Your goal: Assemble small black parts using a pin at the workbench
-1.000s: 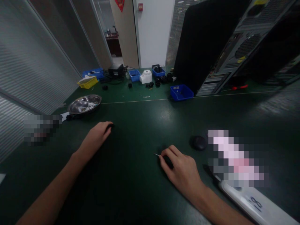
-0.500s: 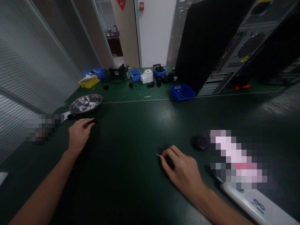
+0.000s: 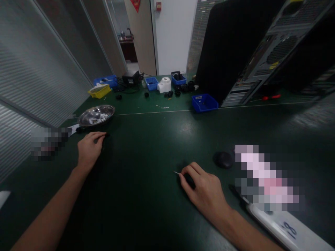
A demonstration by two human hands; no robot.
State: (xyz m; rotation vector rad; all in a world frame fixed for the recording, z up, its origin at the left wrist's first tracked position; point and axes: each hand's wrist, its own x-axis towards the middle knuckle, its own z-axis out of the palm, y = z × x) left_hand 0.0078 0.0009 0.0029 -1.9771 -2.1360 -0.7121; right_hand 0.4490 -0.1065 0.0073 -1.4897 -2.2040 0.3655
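Evidently the two hands are at separate work, well apart on the dark green table. The left hand reaches out low, its thumb and forefinger drawn together on a small dark piece that shows just past the fingertips. It looks pinched there, near the table surface, though how firmly I cannot tell. Just beyond that hand stands a shallow metal bowl with whitish scraps in it; the piece is outside the bowl, on its near side.

The right hand rests nearer the person, its fingers curled around a dark-handled tool whose thin, bright tip points left, towards the middle of the table. A round dark object, perhaps a mouse, lies just beyond that hand on its right, and a white device marked "i8" lies further to the right.

My reading is that the step in hand belongs to the left fingers: handling the small piece, while the right simply keeps the tool ready. Any next move there would call for a light, steady pinch, since something so small could easily roll or slip, and for the tool's tip to remain clear.
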